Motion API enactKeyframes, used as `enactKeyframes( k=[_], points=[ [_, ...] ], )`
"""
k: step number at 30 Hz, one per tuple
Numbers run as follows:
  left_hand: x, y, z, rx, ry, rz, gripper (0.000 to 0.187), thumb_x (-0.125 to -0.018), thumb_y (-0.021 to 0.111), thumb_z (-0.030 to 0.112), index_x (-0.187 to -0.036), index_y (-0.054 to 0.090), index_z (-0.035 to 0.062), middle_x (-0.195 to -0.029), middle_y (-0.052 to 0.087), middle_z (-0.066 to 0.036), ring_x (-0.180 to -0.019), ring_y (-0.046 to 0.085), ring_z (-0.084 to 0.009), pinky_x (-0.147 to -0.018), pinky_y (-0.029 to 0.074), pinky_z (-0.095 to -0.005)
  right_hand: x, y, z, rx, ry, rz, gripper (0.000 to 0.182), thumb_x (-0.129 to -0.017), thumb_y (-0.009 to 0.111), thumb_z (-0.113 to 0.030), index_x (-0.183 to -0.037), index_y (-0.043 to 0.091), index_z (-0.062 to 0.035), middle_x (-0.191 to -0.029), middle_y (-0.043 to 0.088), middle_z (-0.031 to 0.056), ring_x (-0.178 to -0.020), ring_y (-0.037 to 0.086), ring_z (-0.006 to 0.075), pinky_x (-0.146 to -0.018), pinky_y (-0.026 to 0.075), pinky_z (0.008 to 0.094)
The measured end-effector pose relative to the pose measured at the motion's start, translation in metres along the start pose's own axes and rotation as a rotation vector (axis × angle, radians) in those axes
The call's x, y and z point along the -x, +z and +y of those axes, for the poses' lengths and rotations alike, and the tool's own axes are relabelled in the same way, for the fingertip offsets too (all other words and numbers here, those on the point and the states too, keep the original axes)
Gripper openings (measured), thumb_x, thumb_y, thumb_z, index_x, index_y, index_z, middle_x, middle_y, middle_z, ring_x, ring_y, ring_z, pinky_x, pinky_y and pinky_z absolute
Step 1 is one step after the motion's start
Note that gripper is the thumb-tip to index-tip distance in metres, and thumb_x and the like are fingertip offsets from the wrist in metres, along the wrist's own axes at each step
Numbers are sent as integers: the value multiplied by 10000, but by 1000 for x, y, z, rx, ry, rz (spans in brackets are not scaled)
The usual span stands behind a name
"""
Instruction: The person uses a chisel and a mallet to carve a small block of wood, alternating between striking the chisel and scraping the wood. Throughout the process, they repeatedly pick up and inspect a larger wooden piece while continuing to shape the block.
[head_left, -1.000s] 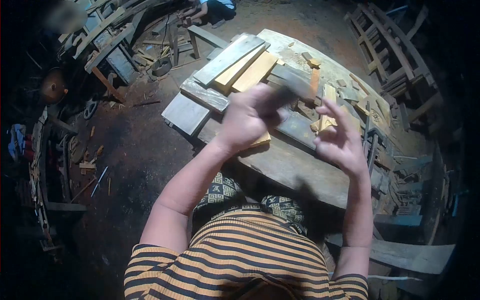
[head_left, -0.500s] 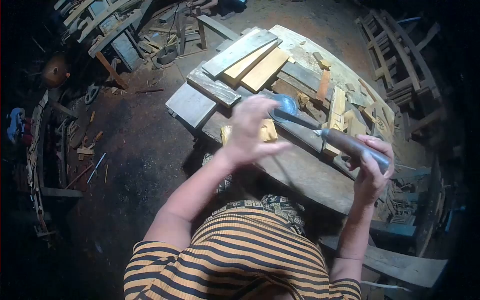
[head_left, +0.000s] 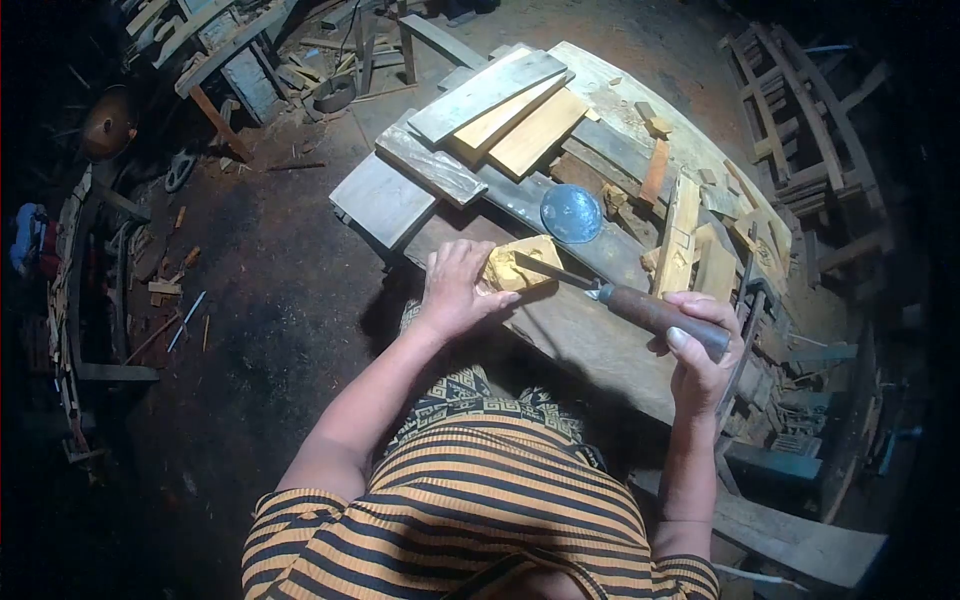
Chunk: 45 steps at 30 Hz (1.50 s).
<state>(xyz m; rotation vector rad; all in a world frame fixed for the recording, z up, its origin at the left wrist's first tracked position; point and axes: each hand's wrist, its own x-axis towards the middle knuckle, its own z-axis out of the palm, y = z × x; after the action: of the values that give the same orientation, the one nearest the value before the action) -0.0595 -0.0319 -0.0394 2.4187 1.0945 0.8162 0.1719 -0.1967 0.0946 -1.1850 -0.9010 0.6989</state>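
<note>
— What are the hands doing?

— The left hand [head_left: 455, 290] lies flat with fingers spread, pressing a small yellow wood block [head_left: 520, 265] down on the table [head_left: 590, 340]. The right hand [head_left: 700, 345] is closed around the dark handle of a chisel [head_left: 620, 298], whose blade tip rests on the block.

— How far along is the carving?

— I'd say early to midway. The block looks hollowed or notched on top, but it is still a rough lump; the finer shape is left to do, though it is too small to read in detail.

— And around it?

— A round blue lid [head_left: 571, 213] sits just beyond the block. Farther out lie stacked planks [head_left: 500, 110] and wood offcuts [head_left: 690, 230].
</note>
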Motion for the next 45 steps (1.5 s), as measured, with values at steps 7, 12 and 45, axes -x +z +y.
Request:
enactKeyframes(
  k=[7, 12, 45],
  points=[
    [6, 7, 12, -31, -57, 54, 712, -632, 758, 517, -1161, 559, 85, -1019, 534, -93, -994, 486, -280, -855, 351, -407, 2, -4, -1, 175, -51, -108, 312, -641, 711, -7, -942, 629, -7, -1008, 647, 163, -1002, 604, 246, -929, 434, 367],
    [8, 12, 24, -73, -143, 53, 729, -605, 774, 514, -1159, 539, 103, -1008, 504, -87, -980, 480, -274, -845, 349, -409, 0, -4, -7, 273, -207, -227, 306, -632, 710, 28, -926, 635, -9, -1012, 652, 166, -1001, 612, 258, -915, 446, 370],
    [-3, 10, 53, -73, -307, -250, 766, -672, 715, 549, -1162, 469, 14, -1077, 531, -202, -1026, 521, -379, -872, 437, -483, 7, 5, -29, 492, -307, -274, 263, -651, 722, -3, -886, 608, 35, -907, 651, 167, -880, 644, 242, -793, 502, 318]
  ],
)
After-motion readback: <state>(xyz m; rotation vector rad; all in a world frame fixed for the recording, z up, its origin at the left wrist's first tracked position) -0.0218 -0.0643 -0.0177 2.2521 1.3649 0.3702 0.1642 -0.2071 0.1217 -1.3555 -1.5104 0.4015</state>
